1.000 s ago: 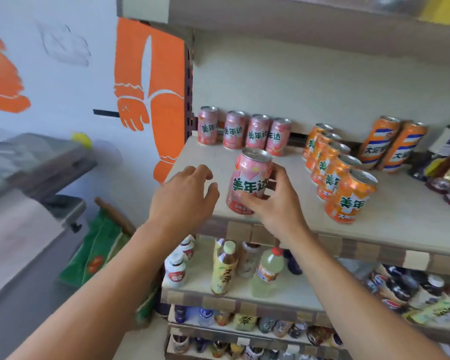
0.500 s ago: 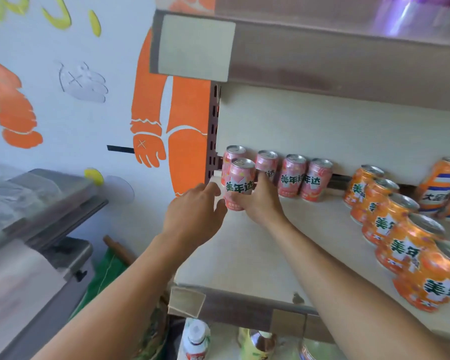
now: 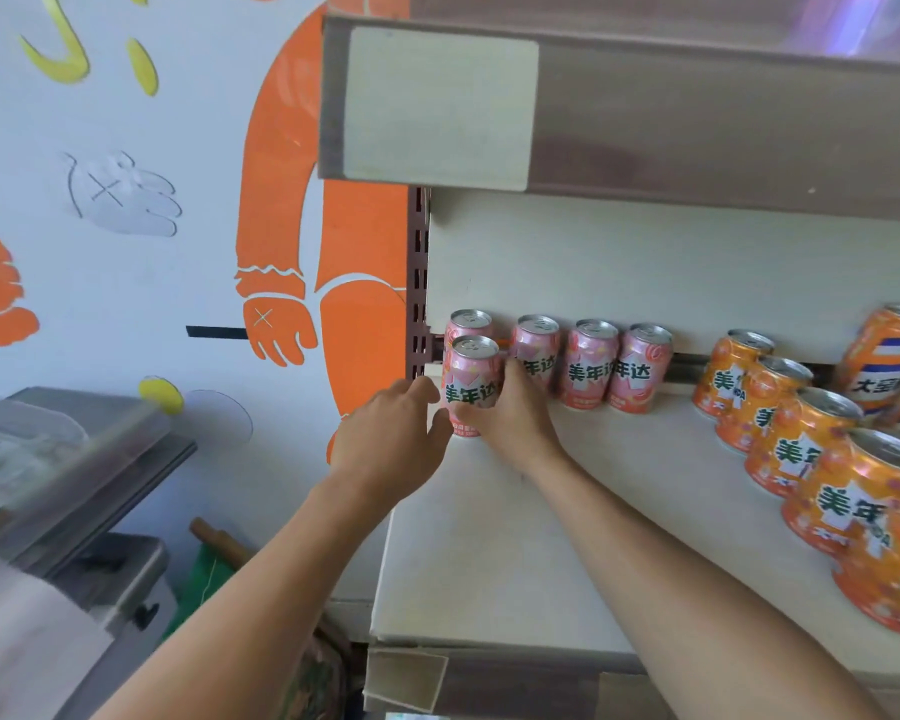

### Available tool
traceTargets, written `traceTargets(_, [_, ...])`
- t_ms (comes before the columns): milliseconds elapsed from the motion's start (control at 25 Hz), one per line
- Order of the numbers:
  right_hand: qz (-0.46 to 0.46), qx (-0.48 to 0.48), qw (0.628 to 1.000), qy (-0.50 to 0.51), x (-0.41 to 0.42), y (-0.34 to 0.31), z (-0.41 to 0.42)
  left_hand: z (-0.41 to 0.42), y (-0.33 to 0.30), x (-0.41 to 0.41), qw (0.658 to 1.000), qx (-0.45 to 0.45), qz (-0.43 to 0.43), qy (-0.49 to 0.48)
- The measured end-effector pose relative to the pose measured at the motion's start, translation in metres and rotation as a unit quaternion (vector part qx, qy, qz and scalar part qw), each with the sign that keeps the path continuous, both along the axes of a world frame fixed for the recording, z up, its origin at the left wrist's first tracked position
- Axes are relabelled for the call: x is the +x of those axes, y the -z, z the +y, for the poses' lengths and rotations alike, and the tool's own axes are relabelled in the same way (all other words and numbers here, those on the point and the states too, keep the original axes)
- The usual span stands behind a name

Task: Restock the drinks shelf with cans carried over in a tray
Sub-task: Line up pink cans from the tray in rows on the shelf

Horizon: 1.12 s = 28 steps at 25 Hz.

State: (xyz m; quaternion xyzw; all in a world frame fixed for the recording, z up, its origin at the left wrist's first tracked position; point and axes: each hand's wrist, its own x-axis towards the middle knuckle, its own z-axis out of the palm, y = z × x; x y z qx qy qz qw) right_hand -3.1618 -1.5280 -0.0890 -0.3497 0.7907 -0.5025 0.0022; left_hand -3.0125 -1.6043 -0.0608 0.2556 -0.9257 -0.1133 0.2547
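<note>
A pink can (image 3: 472, 383) stands upright at the far left of the cream shelf (image 3: 500, 553), right in front of the leftmost can of a back row of pink cans (image 3: 591, 363). My right hand (image 3: 515, 423) is wrapped around its right side and grips it. My left hand (image 3: 391, 441) sits at the shelf's left edge, fingers loosely curled, fingertips touching or nearly touching the can's left side. No tray is in view.
A line of orange cans (image 3: 796, 449) runs from back to front on the right, with taller orange-and-blue cans (image 3: 884, 366) behind. The upper shelf's front (image 3: 645, 111) overhangs. A brown slotted upright (image 3: 417, 304) bounds the shelf's left. A grey counter (image 3: 63, 459) stands lower left.
My right hand has carried the pink can from the shelf's front edge to the back left, down in front of the row. My left hand followed alongside. The view moved closer and upward.
</note>
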Motion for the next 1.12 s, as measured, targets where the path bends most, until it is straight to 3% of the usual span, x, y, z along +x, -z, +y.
traceTargets(440, [0.016,0.025,1.0,-0.002,-0.001,-0.002,-0.001,-0.005,0.004,0.001,1.0,0.002,-0.005,0.015])
traceTargets(800, [-0.032,0.084,0.995,-0.031,-0.011,0.005,0.007,-0.003,0.007,0.006,1.0,0.005,-0.024,-0.007])
traceTargets(960, [0.023,0.158,0.987,-0.02,-0.008,-0.001,0.033,0.011,0.005,0.005,1.0,-0.003,-0.024,-0.01])
traceTargets(1120, [0.173,0.209,0.962,-0.012,0.007,-0.01,0.077,0.035,0.008,0.003,0.999,-0.027,-0.04,-0.007])
